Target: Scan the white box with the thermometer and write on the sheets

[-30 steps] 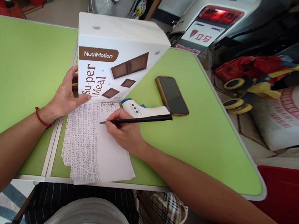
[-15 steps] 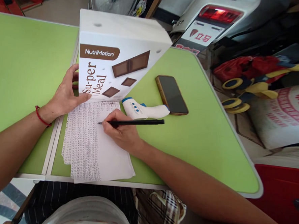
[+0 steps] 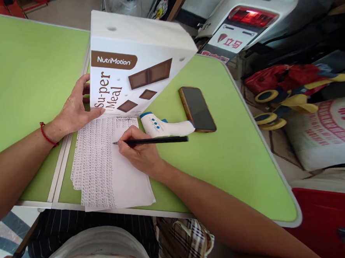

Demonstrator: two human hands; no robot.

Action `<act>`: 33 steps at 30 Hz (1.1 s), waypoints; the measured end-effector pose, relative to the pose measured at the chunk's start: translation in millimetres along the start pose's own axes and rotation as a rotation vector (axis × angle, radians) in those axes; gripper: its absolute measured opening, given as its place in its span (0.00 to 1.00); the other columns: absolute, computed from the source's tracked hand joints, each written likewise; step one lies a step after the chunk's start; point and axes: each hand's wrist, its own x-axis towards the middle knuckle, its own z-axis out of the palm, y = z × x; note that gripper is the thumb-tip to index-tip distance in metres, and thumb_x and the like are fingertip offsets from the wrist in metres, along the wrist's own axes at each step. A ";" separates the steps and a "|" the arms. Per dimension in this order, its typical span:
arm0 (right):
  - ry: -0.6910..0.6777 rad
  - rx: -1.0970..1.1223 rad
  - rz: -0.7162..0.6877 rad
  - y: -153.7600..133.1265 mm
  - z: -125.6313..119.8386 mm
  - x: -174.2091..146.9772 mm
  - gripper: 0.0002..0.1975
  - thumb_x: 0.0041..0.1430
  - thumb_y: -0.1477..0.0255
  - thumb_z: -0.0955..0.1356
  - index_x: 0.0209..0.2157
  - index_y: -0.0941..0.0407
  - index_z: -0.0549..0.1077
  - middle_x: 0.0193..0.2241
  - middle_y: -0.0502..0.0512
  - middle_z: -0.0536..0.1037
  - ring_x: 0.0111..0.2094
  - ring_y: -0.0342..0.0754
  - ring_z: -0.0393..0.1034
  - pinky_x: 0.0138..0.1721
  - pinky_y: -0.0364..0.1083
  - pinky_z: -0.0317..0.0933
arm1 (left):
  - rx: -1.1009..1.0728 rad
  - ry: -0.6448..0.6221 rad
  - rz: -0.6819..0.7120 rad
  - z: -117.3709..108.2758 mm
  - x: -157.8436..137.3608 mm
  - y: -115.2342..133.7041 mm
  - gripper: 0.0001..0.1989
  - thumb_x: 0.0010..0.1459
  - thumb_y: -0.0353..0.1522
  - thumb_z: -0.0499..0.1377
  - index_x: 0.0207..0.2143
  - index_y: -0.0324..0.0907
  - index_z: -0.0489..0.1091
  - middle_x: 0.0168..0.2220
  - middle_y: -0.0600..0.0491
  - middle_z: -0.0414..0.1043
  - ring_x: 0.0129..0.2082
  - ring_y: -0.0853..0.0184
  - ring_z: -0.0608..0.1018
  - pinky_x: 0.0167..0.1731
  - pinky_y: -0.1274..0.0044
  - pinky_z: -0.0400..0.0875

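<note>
My right hand is closed on a black pen, its tip against a white sheet of paper. Columns of small handwritten characters fill the left part of that sheet, and more written sheets stick out from under it. My left hand, with a red string bracelet at the wrist, grips the lower left edge of a white box printed NutriMotion Su-per Meal. Its thumb lies on the box front and its other fingers go behind the edge. The box stands upright over the top of the paper.
A white and blue infrared thermometer lies right of the paper, touching or close to a phone in a brown case. The green folding table has a metal seam on the left. Beyond it are a fan, a scooter and a sack.
Almost nothing differs. The whole view has shifted very slightly, while the pen, box and both hands keep the same places relative to the paper.
</note>
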 end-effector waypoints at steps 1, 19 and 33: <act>-0.004 0.003 0.001 0.0 0.0 -0.1 0.06 0.51 0.75 0.64 0.24 0.53 0.61 0.18 0.43 0.62 0.20 0.39 0.54 0.21 0.41 0.50 | 0.000 -0.001 -0.001 0.1 0.0 0.2 0.42 0.47 0.53 0.68 0.57 0.46 0.56 0.52 0.43 0.67 0.54 0.46 0.72 0.50 0.54 0.75; 0.011 -0.030 -0.009 -0.4 -1.5 0.0 0.06 0.52 0.74 0.63 0.24 0.53 0.60 0.18 0.43 0.62 0.20 0.40 0.54 0.21 0.41 0.50 | -0.015 -0.011 -0.012 -0.5 -0.4 1.4 0.42 0.47 0.51 0.69 0.57 0.46 0.56 0.52 0.43 0.67 0.53 0.47 0.73 0.50 0.54 0.75; 0.044 -0.086 -0.017 2.4 -0.1 -1.6 0.07 0.52 0.74 0.63 0.24 0.53 0.59 0.18 0.43 0.62 0.20 0.39 0.54 0.22 0.41 0.49 | -0.011 -0.018 -0.005 -0.9 -0.3 1.7 0.41 0.48 0.50 0.69 0.57 0.45 0.55 0.53 0.43 0.67 0.53 0.49 0.73 0.50 0.56 0.75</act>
